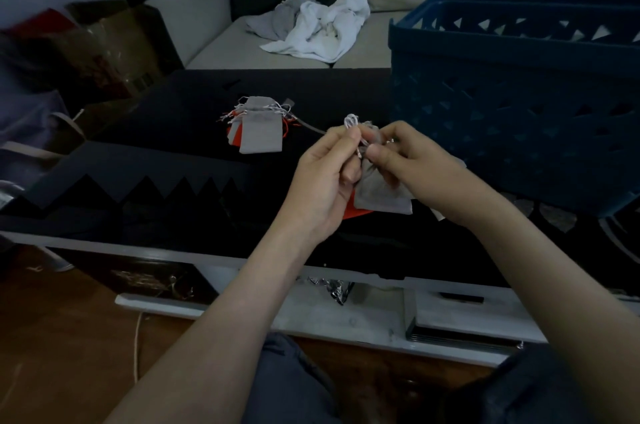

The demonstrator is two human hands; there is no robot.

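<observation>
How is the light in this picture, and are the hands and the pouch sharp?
Head view: dim overall, the black cover loses detail; left hand, right hand and pouch are sharp; the bag at far left is blurred; the wide lens bends the basket.

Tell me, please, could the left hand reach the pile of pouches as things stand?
Probably yes, once freed: the left hand pinches the cord of the grey pouch, but the pile of pouches lies close beyond it with nothing between.

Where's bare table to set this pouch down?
Bare table left of the pouch pile and in front of it, toward the near edge. Crowded right: the blue basket fills that side, and the left hand and right hand hold the pouch beside it.
</observation>
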